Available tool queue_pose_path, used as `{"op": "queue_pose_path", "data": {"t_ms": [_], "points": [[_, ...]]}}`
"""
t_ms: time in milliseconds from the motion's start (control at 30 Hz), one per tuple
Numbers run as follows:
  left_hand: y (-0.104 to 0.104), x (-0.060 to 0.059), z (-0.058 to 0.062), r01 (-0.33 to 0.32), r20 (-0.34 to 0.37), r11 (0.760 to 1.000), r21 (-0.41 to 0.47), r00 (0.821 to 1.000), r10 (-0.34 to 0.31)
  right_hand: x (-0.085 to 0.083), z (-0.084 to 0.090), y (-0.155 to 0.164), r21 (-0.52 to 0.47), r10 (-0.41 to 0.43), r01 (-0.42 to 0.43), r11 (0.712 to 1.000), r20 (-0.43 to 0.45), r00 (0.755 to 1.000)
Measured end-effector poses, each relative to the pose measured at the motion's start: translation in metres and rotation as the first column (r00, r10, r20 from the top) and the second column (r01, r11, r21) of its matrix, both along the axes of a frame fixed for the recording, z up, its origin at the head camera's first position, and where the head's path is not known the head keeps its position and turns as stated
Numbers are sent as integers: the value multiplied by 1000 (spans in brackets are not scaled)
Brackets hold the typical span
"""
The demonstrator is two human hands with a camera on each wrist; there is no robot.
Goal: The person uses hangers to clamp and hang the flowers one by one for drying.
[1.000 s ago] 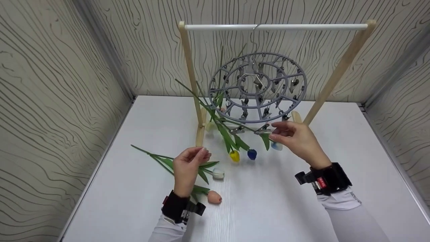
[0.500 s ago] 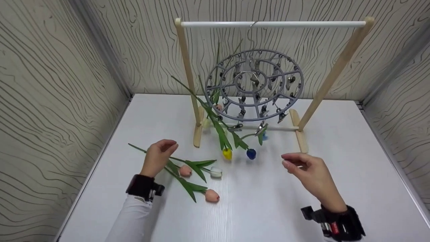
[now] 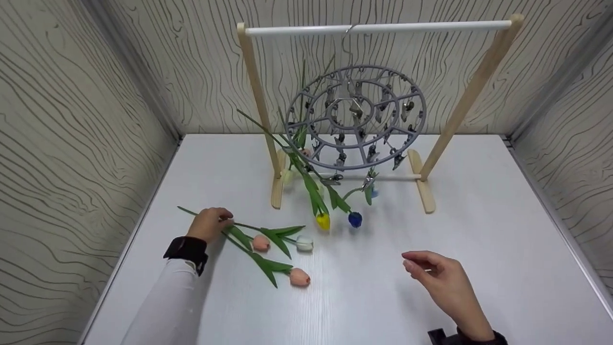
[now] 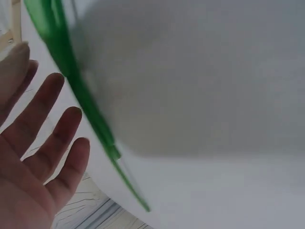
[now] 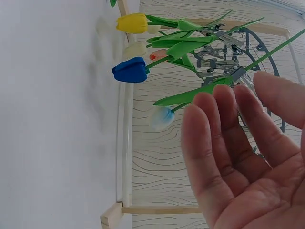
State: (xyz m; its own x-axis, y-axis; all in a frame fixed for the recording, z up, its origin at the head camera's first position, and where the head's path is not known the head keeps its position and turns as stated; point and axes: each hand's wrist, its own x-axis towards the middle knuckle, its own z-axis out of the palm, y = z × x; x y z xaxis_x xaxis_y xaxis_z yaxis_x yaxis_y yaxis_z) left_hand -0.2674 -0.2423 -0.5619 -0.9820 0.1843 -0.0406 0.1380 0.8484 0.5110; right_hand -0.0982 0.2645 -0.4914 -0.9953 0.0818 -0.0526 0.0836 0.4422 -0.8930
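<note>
My left hand (image 3: 210, 224) is at the stems of artificial tulips lying on the table: a white tulip (image 3: 304, 243), a pink tulip (image 3: 261, 243) and a second pink tulip (image 3: 300, 277). In the left wrist view its loosely bent fingers lie beside a green stem (image 4: 93, 112); I cannot tell whether they touch it. My right hand (image 3: 443, 282) hovers over the table's right side, fingers relaxed, holding nothing. From the round grey clip hanger (image 3: 352, 168) hang a yellow tulip (image 3: 323, 221), a dark blue tulip (image 3: 355, 219) and a light blue-and-white tulip (image 5: 162, 118).
A wooden stand with a white top bar (image 3: 297, 30) carries the hanger by a hook. Several metal clips (image 3: 369, 179) dangle from the rings. The stand's feet (image 3: 421, 182) rest on the white table (image 3: 364, 306); patterned walls (image 3: 62, 158) enclose it.
My right hand has let go of the light blue-and-white tulip, which now hangs from a clip, and moved down towards me. My left hand has moved left and lowered to the stems.
</note>
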Motion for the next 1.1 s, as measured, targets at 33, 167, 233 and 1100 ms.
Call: {"op": "queue_pose_path", "data": {"t_ms": [33,167,233,1100], "points": [[0,-1,-2,0,-2,1000,-10,1000,0,1,0,1,4,-6,6,1000,0,1000],[2,-5,-8,3,-26,998,-65,1000,-5,2,-1,4,17,-17,17,1000,4,1000],[4,-7,-10,21,-39,995,-96,999,-25,2,-2,5,20,-22,21,1000,14,1000],[48,-1,73,243,-161,968,-59,955,-249,-13,-33,-8,327,7,108,939,-330,944]]}}
